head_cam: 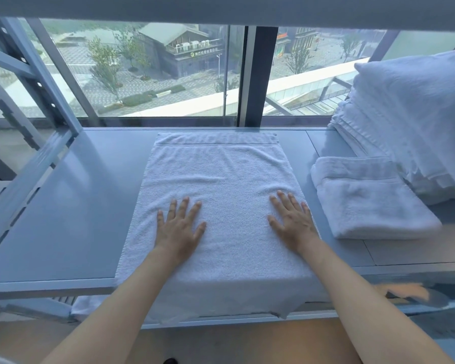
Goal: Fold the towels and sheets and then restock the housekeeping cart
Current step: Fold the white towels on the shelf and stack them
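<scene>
A white towel [216, 179] lies spread flat on the grey shelf [63, 219], its near end hanging over the front edge. My left hand [179, 227] presses flat on the towel's left part, fingers straight and spread. My right hand [292, 219] presses flat on its right part in the same way. A folded white towel [371, 203] sits on the shelf to the right. Behind it a tall stack of white linen [410, 122] leans at the far right.
The shelf belongs to a metal rack, with an upright post and braces [40, 82] at the left and another shelf [221, 6] overhead. A large window [155, 74] stands right behind the shelf. The floor shows below the front edge.
</scene>
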`<state>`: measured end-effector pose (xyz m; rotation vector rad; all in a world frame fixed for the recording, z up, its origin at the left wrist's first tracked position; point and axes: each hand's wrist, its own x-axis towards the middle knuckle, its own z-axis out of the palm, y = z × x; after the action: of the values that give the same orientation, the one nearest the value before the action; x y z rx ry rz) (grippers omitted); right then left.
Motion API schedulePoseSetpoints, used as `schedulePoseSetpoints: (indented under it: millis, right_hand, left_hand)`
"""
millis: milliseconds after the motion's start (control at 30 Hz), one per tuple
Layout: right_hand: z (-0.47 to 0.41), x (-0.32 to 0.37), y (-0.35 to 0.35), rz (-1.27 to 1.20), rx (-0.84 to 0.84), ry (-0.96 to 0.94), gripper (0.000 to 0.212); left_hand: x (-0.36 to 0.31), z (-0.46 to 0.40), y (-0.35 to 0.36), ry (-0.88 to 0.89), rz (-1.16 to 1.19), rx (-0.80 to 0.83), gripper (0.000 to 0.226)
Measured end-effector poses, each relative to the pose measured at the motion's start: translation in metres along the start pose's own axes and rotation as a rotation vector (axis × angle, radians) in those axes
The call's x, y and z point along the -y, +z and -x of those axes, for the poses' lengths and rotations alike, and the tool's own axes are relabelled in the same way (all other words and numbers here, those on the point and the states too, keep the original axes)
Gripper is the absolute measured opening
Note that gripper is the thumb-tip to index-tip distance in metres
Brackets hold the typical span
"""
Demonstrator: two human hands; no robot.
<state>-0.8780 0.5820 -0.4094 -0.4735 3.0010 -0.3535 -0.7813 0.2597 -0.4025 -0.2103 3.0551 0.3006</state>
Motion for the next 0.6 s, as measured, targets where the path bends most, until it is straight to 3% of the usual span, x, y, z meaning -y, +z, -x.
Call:
schedulePoseSetpoints:
  millis: [100,200,400,500,600]
  right_hand:
    - [-0.001,0.0,0.0,0.002,-0.009,0.001,0.066]
    - [0.0,-0.001,0.002,-0.004,-0.02,-0.006,0.066]
    - [0.006,0.014,-0.004,0.042,-0.037,0.005,0.064]
    - [0.028,0.054,0.0,-0.018,-0.098,-0.164,0.063]
    - [0.062,0.102,0.018,-0.2,-0.021,-0.335,0.061]
  left_hand:
    - [-0.019,0.019,-0.006,0.043,0.014,-0.068,0.066]
    - [-0.043,0.059,0.004,0.222,0.096,-0.059,0.065]
    - [-0.054,0.085,0.027,0.289,-0.087,0.032,0.066]
    - [-0.054,0.081,0.03,0.286,-0.092,0.029,0.066]
    - [-0.053,0.08,0.034,0.285,-0.104,0.038,0.069]
